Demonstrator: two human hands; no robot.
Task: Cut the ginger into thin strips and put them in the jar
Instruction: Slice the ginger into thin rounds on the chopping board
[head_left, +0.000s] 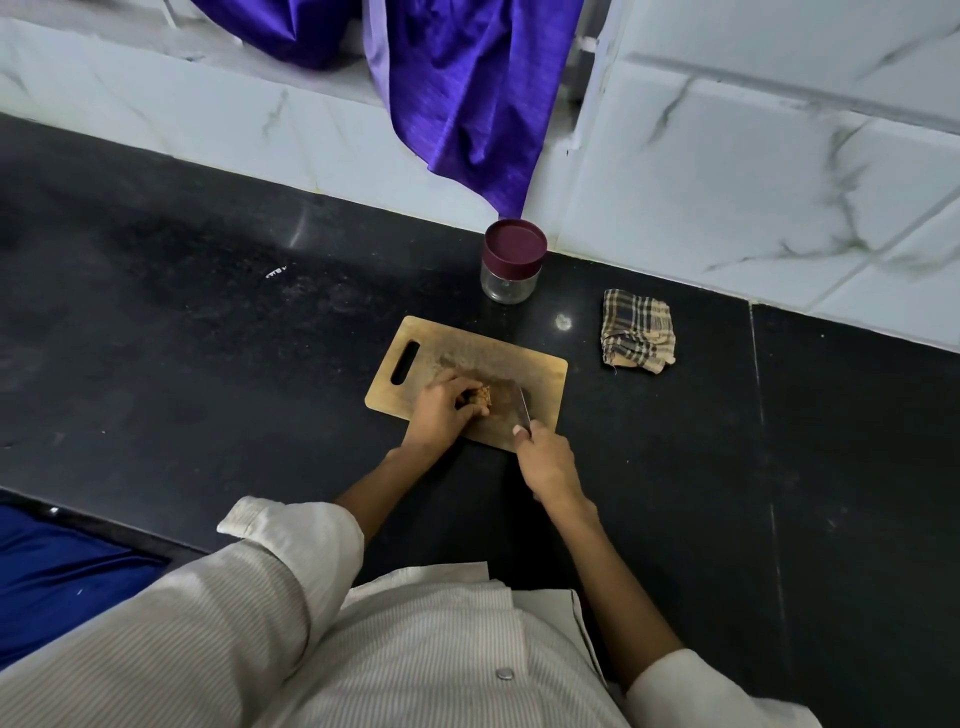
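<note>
A wooden cutting board (457, 347) with a handle slot lies on the black counter. On it, my left hand (441, 408) pinches a small brown piece of ginger (483, 397) with curled fingers. My right hand (548, 462) grips the handle of a knife (522, 408), whose blade rests on the board just right of the ginger. A small glass jar (509, 278) with a maroon lid screwed on stands beyond the board, near the wall.
A folded checked cloth (638, 332) lies right of the board. Purple fabric (467, 98) hangs down the marble-tiled wall behind the jar. The black counter (208, 312) stretches left and right. Blue fabric (57, 577) shows below the counter's front edge.
</note>
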